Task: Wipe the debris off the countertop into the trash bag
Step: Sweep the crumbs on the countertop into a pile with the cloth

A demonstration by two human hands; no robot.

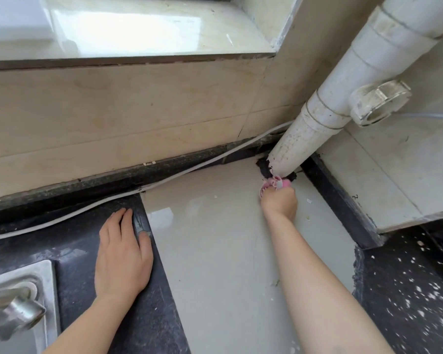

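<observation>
My right hand [279,200] reaches to the far corner and grips a small pink cloth [273,183] against the base of the white drain pipe [317,123]. The cloth sits at the dark hole where the pipe meets a pale glossy tile slab [215,238] lying on the black countertop [143,315]. My left hand [123,254] rests flat, fingers straight, on the black countertop at the slab's left edge. Small white debris flecks [308,201] lie on the slab to the right of my right hand. No trash bag is in view.
A white cable [87,209] runs along the back wall. A steel sink edge and faucet [16,302] sit at the lower left. White specks [420,297] cover the black counter at the lower right. A tiled ledge [384,180] juts out at the right.
</observation>
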